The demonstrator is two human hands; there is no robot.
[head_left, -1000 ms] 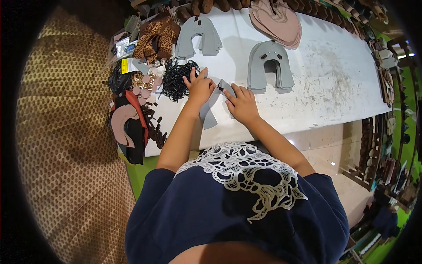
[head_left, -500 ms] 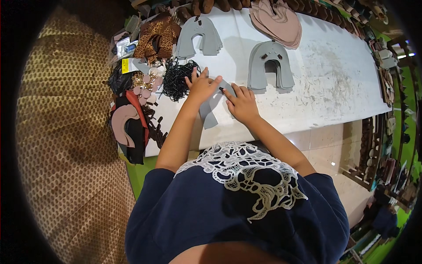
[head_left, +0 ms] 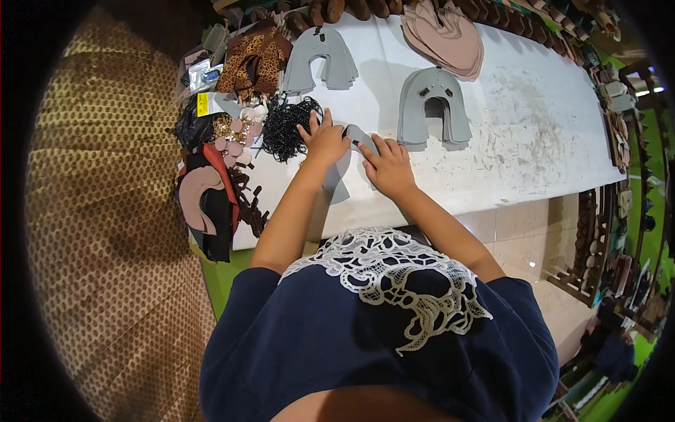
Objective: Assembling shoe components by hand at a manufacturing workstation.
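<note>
Between my hands a grey U-shaped cut piece (head_left: 337, 187) lies on the white table, with small dark tabs near its bend. My left hand (head_left: 325, 145) rests over its left side; two fingers spread toward a heap of black beaded strands (head_left: 287, 130), and the thumb is at the piece's edge. The bend looks slightly raised beside that thumb. With fingers stretched out, my right hand (head_left: 390, 167) lies on the right side of the piece, a fingertip by a dark tab. Both hands partly cover the piece.
Stacks of similar grey pieces stand at the far middle (head_left: 320, 60) and to the right (head_left: 434, 109). Farther back lie pink pieces (head_left: 446, 42). At left are leopard-print pieces (head_left: 256, 60), pink discs (head_left: 235, 144), dark tabs (head_left: 251, 207) and a curved pink piece (head_left: 198, 193).
My left thumb has drawn in from its stretched position, and the bend of the grey piece now shows curved up beside it. My right hand stays nearly in place.
</note>
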